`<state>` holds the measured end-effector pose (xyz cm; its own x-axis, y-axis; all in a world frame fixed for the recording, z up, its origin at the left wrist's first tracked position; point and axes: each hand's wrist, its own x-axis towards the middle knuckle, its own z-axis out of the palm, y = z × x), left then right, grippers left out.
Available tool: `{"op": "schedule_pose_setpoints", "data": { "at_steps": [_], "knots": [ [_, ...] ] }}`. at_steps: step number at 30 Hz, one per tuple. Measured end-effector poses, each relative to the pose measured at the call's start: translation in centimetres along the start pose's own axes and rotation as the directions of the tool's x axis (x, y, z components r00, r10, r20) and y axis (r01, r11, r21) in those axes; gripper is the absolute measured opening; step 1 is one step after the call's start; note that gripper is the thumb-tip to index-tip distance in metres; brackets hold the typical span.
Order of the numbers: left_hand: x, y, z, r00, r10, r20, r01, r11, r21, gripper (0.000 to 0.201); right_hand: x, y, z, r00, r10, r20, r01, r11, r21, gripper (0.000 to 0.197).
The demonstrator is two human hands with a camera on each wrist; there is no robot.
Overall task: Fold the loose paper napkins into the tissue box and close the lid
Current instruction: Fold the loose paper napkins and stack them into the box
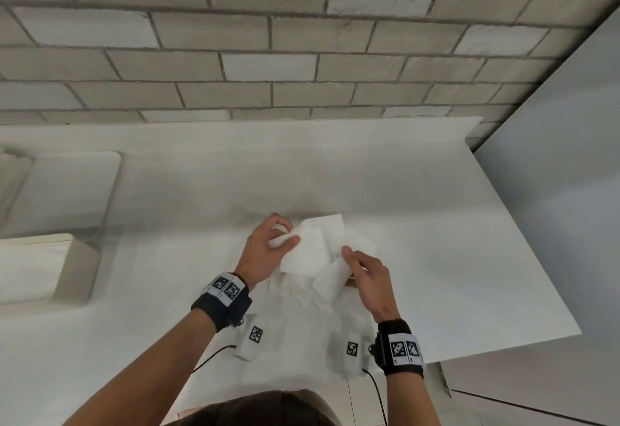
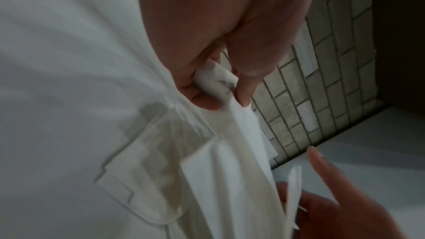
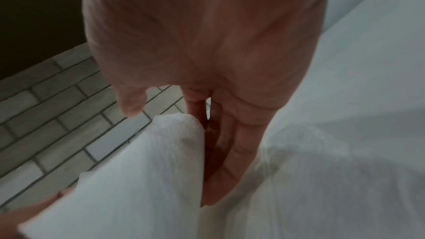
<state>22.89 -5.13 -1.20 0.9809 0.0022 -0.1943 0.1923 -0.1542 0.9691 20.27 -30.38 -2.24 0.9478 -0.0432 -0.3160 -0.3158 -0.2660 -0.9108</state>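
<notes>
My left hand (image 1: 288,238) and right hand (image 1: 349,259) hold one white paper napkin (image 1: 310,251) up over the white counter (image 1: 436,241). In the left wrist view my left hand (image 2: 230,97) pinches a bunched corner of the napkin (image 2: 248,152) between thumb and fingers. My right hand (image 3: 174,130) has the napkin's (image 3: 138,170) other end between thumb and fairly straight fingers. More loose napkins (image 1: 302,294) lie flat under my hands. The beige tissue box (image 1: 43,268) stands at the far left with its top open. A flat white panel (image 1: 67,190) lies behind the box; I cannot tell if it is the lid.
A grey brick wall (image 1: 302,56) backs the counter. The counter's right edge (image 1: 523,241) runs diagonally, with a pale cabinet side (image 1: 563,174) beyond it. Bare counter lies between the napkins and the wall.
</notes>
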Motion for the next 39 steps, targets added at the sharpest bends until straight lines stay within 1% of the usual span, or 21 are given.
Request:
{"op": "schedule_pose_setpoints", "data": {
  "at_steps": [2,4,6,9,11,12,13,14,15,17,19,21,23,25,27,29,30,33,35,37,39],
  "knots": [
    [0.0,-0.6,-1.0,0.998,-0.058,-0.027,0.058,0.998,0.001,0.044,0.5,0.0,-0.2,1.000,0.007,-0.021,-0.011,0.984,-0.177,0.058],
    [0.0,-1.2,-1.9,0.990,-0.132,-0.058,0.136,0.988,0.071,0.060,1.1,0.0,-0.5,1.000,-0.006,-0.012,0.001,0.928,-0.373,0.031],
    [0.0,-1.7,-2.9,0.976,-0.204,-0.070,0.208,0.977,0.049,0.070,1.6,0.5,-0.8,0.999,-0.002,0.032,0.016,0.893,-0.449,0.030],
    [-0.3,-2.0,-4.4,0.968,-0.239,-0.074,0.238,0.971,-0.019,0.065,1.5,0.5,-1.6,1.000,-0.024,-0.007,0.018,0.902,-0.430,0.030],
    [-0.7,-1.6,-5.1,0.978,-0.162,-0.134,0.160,0.987,-0.025,0.048,1.4,0.1,-1.7,0.998,-0.036,-0.055,0.013,0.926,-0.377,0.006],
    [-1.0,-1.3,-5.3,0.980,-0.100,-0.173,0.098,0.995,-0.018,0.040,1.3,-0.4,-1.5,0.997,-0.032,-0.075,0.003,0.933,-0.359,0.017],
    [-1.3,-1.0,-5.4,0.977,-0.036,-0.209,0.035,0.999,-0.008,0.032,1.3,-0.8,-1.2,0.996,-0.020,-0.087,-0.014,0.929,-0.371,0.040],
    [-1.6,-0.7,-5.5,0.970,0.011,-0.241,-0.013,1.000,-0.005,0.025,1.4,-1.0,-0.9,0.997,0.004,-0.083,-0.038,0.907,-0.419,0.059],
    [-1.8,-0.6,-5.5,0.965,0.038,-0.258,-0.043,0.999,-0.013,0.017,1.4,-1.1,-0.5,0.997,0.022,-0.072,-0.056,0.856,-0.514,0.066],
    [-2.1,-0.7,-5.7,0.967,0.051,-0.250,-0.054,0.999,-0.005,0.016,1.0,-1.3,0.5,0.999,0.009,-0.038,-0.033,0.729,-0.684,0.067],
    [-2.2,-1.0,-5.9,0.973,0.036,-0.230,-0.030,0.999,0.029,0.025,0.3,-1.7,1.8,0.974,-0.225,-0.011,0.138,0.637,-0.759,0.073],
    [-2.2,-0.9,-6.4,0.974,0.025,-0.226,-0.007,0.997,0.081,0.029,-0.5,-2.6,3.7,0.905,-0.417,0.083,0.321,0.544,-0.775,0.074],
    [-2.5,-0.8,-6.9,0.974,0.029,-0.225,-0.001,0.992,0.124,0.024,-0.9,-3.0,5.7,0.896,-0.387,0.216,0.399,0.493,-0.773,0.077],
    [-2.7,-0.8,-7.4,0.974,0.005,-0.227,0.025,0.991,0.130,0.019,-0.3,-2.7,7.1,0.922,-0.274,0.272,0.375,0.469,-0.800,0.071],
    [-3.2,-0.8,-7.9,0.972,-0.024,-0.235,0.054,0.991,0.120,0.017,0.4,-2.1,7.2,0.942,-0.237,0.237,0.327,0.501,-0.801,0.045],
    [-3.9,-0.9,-8.6,0.964,-0.045,-0.261,0.076,0.991,0.109,0.017,1.2,-1.8,6.8,0.955,-0.258,0.145,0.277,0.610,-0.742,0.014],
    [-4.3,-1.0,-9.0,0.960,-0.048,-0.275,0.080,0.991,0.109,0.017,1.5,-1.6,6.4,0.960,-0.262,0.101,0.258,0.680,-0.686,0.011],
    [-5.4,-0.6,-9.8,0.960,-0.033,-0.279,0.064,0.993,0.103,0.015,2.1,-1.3,5.3,0.969,-0.244,-0.037,0.193,0.842,-0.503,0.037],
    [-5.8,0.3,-10.1,0.964,-0.015,-0.265,0.043,0.994,0.102,0.012,1.7,-2.5,4.7,0.935,-0.332,-0.123,0.238,0.847,-0.475,0.034],
    [-6.1,1.8,-10.2,0.971,0.026,-0.238,0.005,0.992,0.125,0.005,0.6,-5.0,4.9,0.822,-0.528,-0.211,0.378,0.785,-0.491,0.019],
    [-6.2,3.5,-9.9,0.979,0.038,-0.199,-0.008,0.989,0.149,0.020,-1.1,-8.0,6.5,0.695,-0.699,-0.168,0.548,0.666,-0.505,0.011]
  ]
}}
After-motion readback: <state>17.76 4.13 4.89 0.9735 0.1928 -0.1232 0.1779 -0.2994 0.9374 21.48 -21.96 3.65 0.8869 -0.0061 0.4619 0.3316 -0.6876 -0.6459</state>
